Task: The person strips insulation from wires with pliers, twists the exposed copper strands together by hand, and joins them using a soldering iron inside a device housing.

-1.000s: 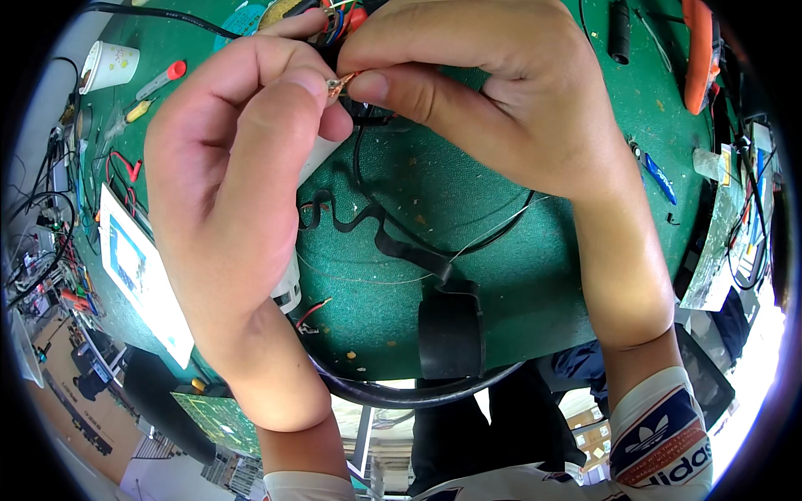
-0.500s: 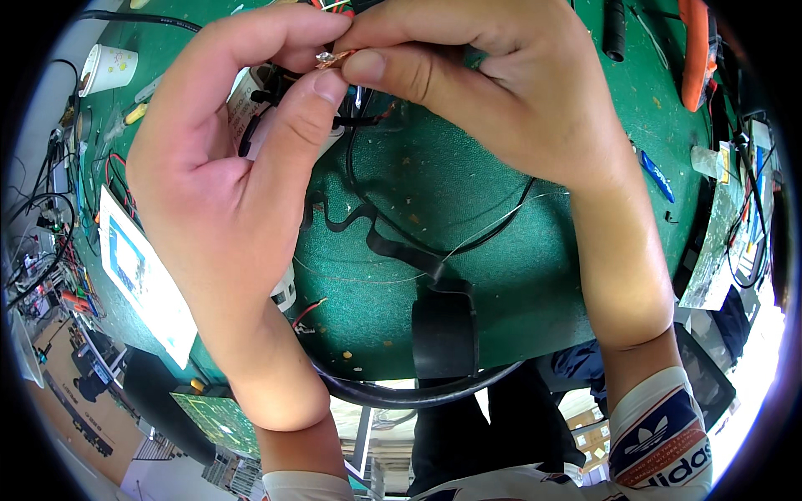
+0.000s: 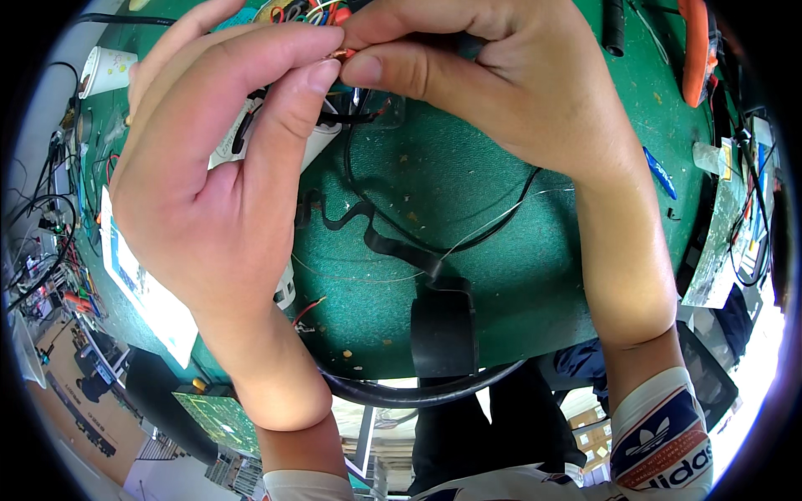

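Note:
At the far side of the green table my two hands meet over a stripped wire (image 3: 341,54) with twisted copper strands and a bit of red insulation. My left hand (image 3: 221,179) pinches the bare copper end between thumb and index finger, its other fingers stretched away. From the other side my right hand (image 3: 510,92) grips the wire with thumb and forefinger pressed together. Much of the wire is hidden by the fingertips. Just beyond them is a bundle of coloured wires (image 3: 313,12). Under my left hand lies a white object (image 3: 320,144), partly covered, with black cable beside it.
A black strap (image 3: 393,248) and a flat black piece (image 3: 443,334) lie near the table's front edge, with thin wire and black cable across the middle. A paper cup (image 3: 109,71) stands far left. On the right are an orange-handled tool (image 3: 695,54) and a blue object (image 3: 660,174).
My left hand has shifted slightly left and its rear fingers have spread out. Its thumb and index now cover more of the copper. The right hand stays nearly in place.

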{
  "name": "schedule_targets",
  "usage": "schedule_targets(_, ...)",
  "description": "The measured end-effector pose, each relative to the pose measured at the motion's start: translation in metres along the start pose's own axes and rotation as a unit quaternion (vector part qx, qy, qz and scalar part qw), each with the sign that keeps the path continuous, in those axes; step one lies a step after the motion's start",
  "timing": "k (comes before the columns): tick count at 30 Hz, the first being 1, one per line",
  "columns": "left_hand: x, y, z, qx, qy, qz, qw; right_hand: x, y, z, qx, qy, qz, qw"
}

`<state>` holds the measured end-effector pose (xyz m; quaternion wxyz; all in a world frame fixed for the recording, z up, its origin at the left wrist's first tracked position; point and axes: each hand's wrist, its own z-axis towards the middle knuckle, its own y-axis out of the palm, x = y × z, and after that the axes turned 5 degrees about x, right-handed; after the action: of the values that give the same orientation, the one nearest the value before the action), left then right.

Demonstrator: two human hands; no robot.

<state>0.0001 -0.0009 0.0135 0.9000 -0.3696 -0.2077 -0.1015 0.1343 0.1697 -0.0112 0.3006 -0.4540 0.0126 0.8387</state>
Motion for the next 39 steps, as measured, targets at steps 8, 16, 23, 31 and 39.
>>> schedule_targets(8,0.009,-0.004,0.001,-0.012,0.008,0.068,0.998,0.002,0.001,-0.002,0.03,-0.034,0.007,0.999)
schedule_targets(16,0.023,-0.006,0.002,-0.024,-0.063,0.073,0.995,0.021,0.012,-0.002,0.051,-0.124,-0.089,0.987)
schedule_targets(23,0.026,-0.011,0.002,-0.041,-0.114,0.049,0.991,0.024,0.02,0.0,0.112,-0.206,-0.078,0.969)
schedule_targets(31,0.02,-0.011,0.004,-0.039,-0.097,0.014,0.994,0.017,0.018,-0.001,0.094,-0.149,-0.033,0.984)
schedule_targets(39,0.017,-0.014,0.004,-0.058,-0.121,0.011,0.991,0.023,0.02,-0.002,0.076,-0.15,-0.054,0.984)
